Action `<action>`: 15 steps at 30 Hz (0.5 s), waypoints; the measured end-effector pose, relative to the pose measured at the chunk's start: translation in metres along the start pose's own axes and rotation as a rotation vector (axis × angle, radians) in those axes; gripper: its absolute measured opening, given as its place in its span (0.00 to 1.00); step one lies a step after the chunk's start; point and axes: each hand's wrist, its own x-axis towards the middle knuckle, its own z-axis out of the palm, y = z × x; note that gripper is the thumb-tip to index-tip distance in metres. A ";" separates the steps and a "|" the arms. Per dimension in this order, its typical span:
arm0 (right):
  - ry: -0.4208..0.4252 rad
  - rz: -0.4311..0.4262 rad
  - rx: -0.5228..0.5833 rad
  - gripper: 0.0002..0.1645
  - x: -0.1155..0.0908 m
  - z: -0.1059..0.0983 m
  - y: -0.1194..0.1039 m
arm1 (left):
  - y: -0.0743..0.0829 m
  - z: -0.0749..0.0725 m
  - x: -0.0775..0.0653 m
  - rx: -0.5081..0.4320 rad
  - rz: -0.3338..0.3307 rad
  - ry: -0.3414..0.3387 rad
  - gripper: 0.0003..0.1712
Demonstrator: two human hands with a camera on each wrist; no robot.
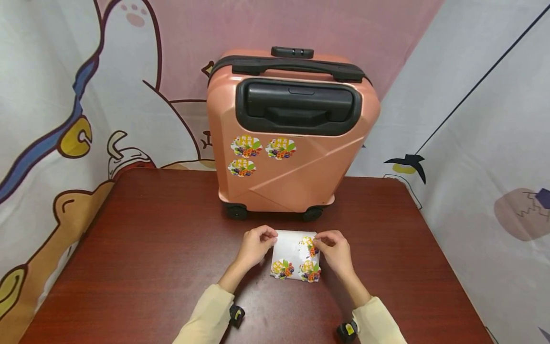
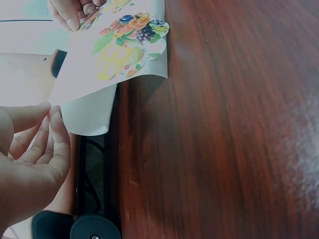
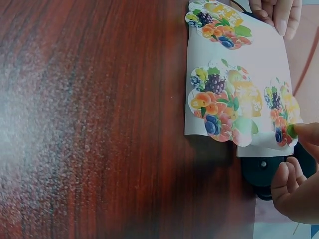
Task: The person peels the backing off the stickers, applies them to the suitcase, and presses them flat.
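A white sticker sheet (image 1: 289,244) with three round fruit-print stickers is held up between the two hands. My left hand (image 1: 254,246) pinches its far left corner between thumb and fingertips, also seen in the left wrist view (image 2: 37,154). At the far right corner, my right hand (image 1: 336,252) pinches the edge of a fruit sticker (image 3: 279,112), which looks partly raised from the sheet. Two more fruit stickers, one at near left (image 1: 282,269) and one at near right (image 1: 310,271), lie along the sheet's near edge. The right fingertips hide part of the pinched sticker.
An orange-pink suitcase (image 1: 296,167) stands upright on its wheels just beyond the hands, with three fruit stickers (image 1: 246,146) at its left. The brown wooden table (image 1: 163,267) lies beneath. A patterned cloth (image 1: 464,143) hangs behind and to both sides.
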 end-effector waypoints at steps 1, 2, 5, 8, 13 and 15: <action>0.002 -0.005 -0.006 0.05 0.000 0.000 0.000 | 0.000 0.000 0.000 0.000 0.000 0.001 0.03; 0.008 -0.014 -0.007 0.05 -0.001 0.000 0.000 | -0.001 0.001 -0.001 0.000 0.002 0.003 0.03; 0.018 -0.043 -0.016 0.05 -0.001 0.001 0.001 | -0.002 0.001 -0.001 0.003 0.015 0.010 0.03; 0.027 -0.080 -0.018 0.05 -0.001 0.002 0.002 | -0.003 0.001 0.000 0.002 0.029 0.020 0.04; 0.013 -0.124 0.013 0.06 -0.001 0.001 0.002 | -0.003 0.001 0.000 -0.007 0.039 0.034 0.05; 0.014 -0.163 0.042 0.06 -0.002 0.001 0.004 | -0.003 0.001 0.001 -0.013 0.040 0.039 0.07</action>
